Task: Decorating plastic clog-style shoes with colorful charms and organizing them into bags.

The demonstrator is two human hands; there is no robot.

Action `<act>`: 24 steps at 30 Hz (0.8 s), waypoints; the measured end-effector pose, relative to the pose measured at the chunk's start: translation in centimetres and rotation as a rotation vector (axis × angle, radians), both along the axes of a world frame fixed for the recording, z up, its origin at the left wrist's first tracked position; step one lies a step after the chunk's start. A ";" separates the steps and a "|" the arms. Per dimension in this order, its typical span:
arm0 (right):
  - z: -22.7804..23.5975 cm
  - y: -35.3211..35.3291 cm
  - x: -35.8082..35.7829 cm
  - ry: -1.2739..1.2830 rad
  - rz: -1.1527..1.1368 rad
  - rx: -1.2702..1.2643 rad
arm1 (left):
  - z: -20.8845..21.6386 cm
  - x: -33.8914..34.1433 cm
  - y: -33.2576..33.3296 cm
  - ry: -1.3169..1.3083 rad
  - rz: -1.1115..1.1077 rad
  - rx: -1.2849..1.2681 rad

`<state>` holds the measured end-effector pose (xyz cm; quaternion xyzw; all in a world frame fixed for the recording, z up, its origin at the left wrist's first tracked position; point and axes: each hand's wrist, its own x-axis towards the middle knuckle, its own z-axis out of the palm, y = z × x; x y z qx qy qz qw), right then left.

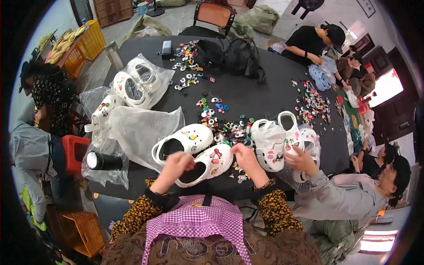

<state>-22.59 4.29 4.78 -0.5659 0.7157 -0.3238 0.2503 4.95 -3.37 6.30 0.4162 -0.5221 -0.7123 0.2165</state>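
Observation:
Two white clogs with colourful shoe charms lie side by side in front of me, toes to the right. My left hand is closed, fingers curled in by the opening of the nearer clog; whatever it may pinch is hidden. At that clog's toe, my right hand grips the edge with thumb and fingers. Just behind sits the farther clog, with a few charms on its upper. Beyond the toes spreads a pile of loose shoe charms.
A clear plastic bag lies left, near a black bottle and bagged white clogs. To my right, a co-worker's hand touches another white clog. A black bag and more charms lie farther back on the dark table.

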 end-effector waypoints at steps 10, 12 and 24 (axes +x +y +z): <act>-2.5 -4.9 -2.7 -0.013 -0.019 0.015 | -1.4 -0.2 -3.3 -0.024 0.254 -0.003; -2.5 -5.9 -3.0 0.003 0.000 0.048 | -1.7 -0.6 -3.6 0.053 0.256 0.132; -4.2 -10.5 -3.9 0.020 0.093 0.110 | -2.9 -2.5 -5.1 0.016 0.332 0.335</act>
